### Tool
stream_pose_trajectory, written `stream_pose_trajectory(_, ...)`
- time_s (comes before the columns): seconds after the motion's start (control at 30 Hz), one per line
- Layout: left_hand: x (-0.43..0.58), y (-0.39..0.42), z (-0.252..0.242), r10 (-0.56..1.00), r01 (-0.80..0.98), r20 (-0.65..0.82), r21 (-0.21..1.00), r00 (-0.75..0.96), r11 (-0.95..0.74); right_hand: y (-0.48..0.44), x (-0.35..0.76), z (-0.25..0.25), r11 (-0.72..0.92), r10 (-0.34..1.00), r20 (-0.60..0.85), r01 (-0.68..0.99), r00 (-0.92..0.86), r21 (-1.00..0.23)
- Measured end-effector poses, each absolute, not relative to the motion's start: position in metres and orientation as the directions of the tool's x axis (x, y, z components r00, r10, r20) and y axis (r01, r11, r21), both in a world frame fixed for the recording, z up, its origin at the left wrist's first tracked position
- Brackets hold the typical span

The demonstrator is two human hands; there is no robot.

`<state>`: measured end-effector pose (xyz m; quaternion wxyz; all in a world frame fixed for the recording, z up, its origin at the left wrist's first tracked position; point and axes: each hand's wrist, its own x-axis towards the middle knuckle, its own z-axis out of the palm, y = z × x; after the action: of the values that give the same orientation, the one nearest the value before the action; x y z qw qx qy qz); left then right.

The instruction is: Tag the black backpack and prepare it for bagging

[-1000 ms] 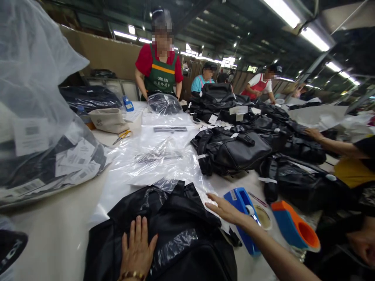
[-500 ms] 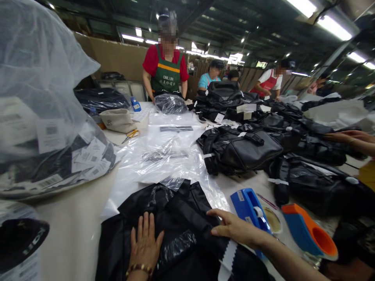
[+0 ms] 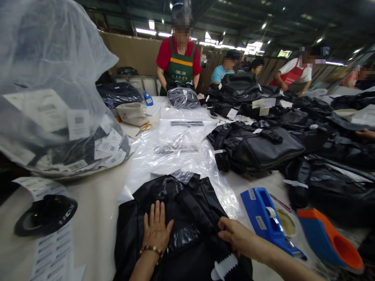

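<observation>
A black backpack (image 3: 137, 249) lies flat on the table before me, with a strap running across it and a white toothed band (image 3: 225, 267) at its lower right. My left hand (image 3: 157, 226) rests palm down on it, fingers stretched out and a bead bracelet at the wrist. At the right side of the backpack, my right hand (image 3: 236, 233) has thumb and fingers closed on the black material; the fingertips are partly hidden. Clear plastic bags (image 3: 181, 146) lie flat just beyond the backpack, some reaching under its top edge.
Right of me sit a blue tape dispenser (image 3: 258, 218) and an orange-and-blue one (image 3: 328, 238). More black backpacks (image 3: 258, 144) pile up behind them. A big plastic sack of tags (image 3: 96, 117) and a label roll (image 3: 47, 218) stand left. A co-worker (image 3: 180, 62) works opposite.
My right hand has gone from loosely spread fingers to a closed grip on the backpack's side. The left hand stays flat on it. The view has turned, so the scene sits further right.
</observation>
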<state>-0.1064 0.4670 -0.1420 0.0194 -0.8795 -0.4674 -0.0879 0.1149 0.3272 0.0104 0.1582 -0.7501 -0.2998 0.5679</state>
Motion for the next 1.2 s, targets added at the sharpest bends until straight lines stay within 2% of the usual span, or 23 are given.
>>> stream_pose_trajectory(0.07, -0.105, 0.467, -0.138, 0.829, 0.834, 0.147, 0.042, 0.54, -0.55, 0.33, 0.109, 0.008, -0.791, 0.599, -0.779, 0.29, 0.186, -0.539)
stream_pose_trajectory(0.1, -0.104, 0.467, -0.136, 0.832, 0.837, 0.136, 0.036, 0.538, -0.546, 0.332, 0.106, 0.007, -0.772, 0.612, -0.763, 0.364, 0.208, -0.521)
stream_pose_trajectory(0.17, -0.104, 0.466, -0.133, 0.836, 0.839, 0.116, 0.027, 0.537, -0.543, 0.334, 0.097, 0.003, -0.644, 0.699, -0.671, 0.628, 0.249, -0.438)
stream_pose_trajectory(0.23, -0.103, 0.466, -0.131, 0.838, 0.84, 0.103, 0.027, 0.536, -0.541, 0.334, 0.087, -0.003, -0.449, 0.781, -0.578, 0.855, 0.236, -0.258)
stream_pose_trajectory(0.33, -0.104, 0.466, -0.129, 0.837, 0.839, 0.095, 0.031, 0.539, -0.544, 0.329, 0.075, -0.013, -0.27, 0.846, -0.487, 0.962, 0.216, -0.043)
stream_pose_trajectory(0.37, -0.104, 0.466, -0.128, 0.835, 0.837, 0.095, 0.032, 0.541, -0.546, 0.325, 0.073, -0.016, -0.238, 0.889, -0.406, 0.971, 0.214, -0.01)
stream_pose_trajectory(0.43, -0.104, 0.466, -0.127, 0.831, 0.832, 0.098, 0.038, 0.548, -0.553, 0.319, 0.072, -0.019, -0.182, 0.972, -0.144, 0.983, 0.184, 0.026)
stream_pose_trajectory(0.5, -0.104, 0.466, -0.127, 0.828, 0.829, 0.108, 0.046, 0.551, -0.558, 0.318, 0.075, -0.018, -0.094, 0.991, 0.099, 0.994, 0.089, 0.05)
stream_pose_trajectory(0.57, -0.104, 0.466, -0.128, 0.826, 0.828, 0.119, 0.049, 0.55, -0.558, 0.322, 0.077, -0.015, 0.066, 0.98, 0.183, 0.994, -0.08, 0.082)
stream_pose_trajectory(0.67, -0.104, 0.466, -0.131, 0.827, 0.83, 0.129, 0.046, 0.547, -0.556, 0.342, 0.076, -0.017, 0.274, 0.949, 0.144, 0.959, -0.281, 0.067)
stream_pose_trajectory(0.73, -0.105, 0.465, -0.133, 0.826, 0.83, 0.141, 0.04, 0.546, -0.556, 0.36, 0.074, -0.027, 0.298, 0.948, 0.119, 0.955, -0.295, -0.005)
stream_pose_trajectory(0.93, -0.106, 0.465, -0.141, 0.79, 0.814, 0.266, 0.032, 0.552, -0.58, 0.405, 0.067, -0.063, 0.171, 0.985, 0.056, 0.969, -0.163, -0.176)
stream_pose_trajectory(1.07, -0.105, 0.464, -0.14, 0.75, 0.796, 0.344, 0.01, 0.565, -0.605, 0.415, 0.059, -0.067, 0.048, 0.998, -0.025, 0.971, -0.055, -0.233)
stream_pose_trajectory(1.2, -0.105, 0.463, -0.137, 0.751, 0.795, 0.34, 0.015, 0.566, -0.606, 0.418, 0.057, -0.071, -0.011, 0.994, -0.11, 0.968, -0.017, -0.25)
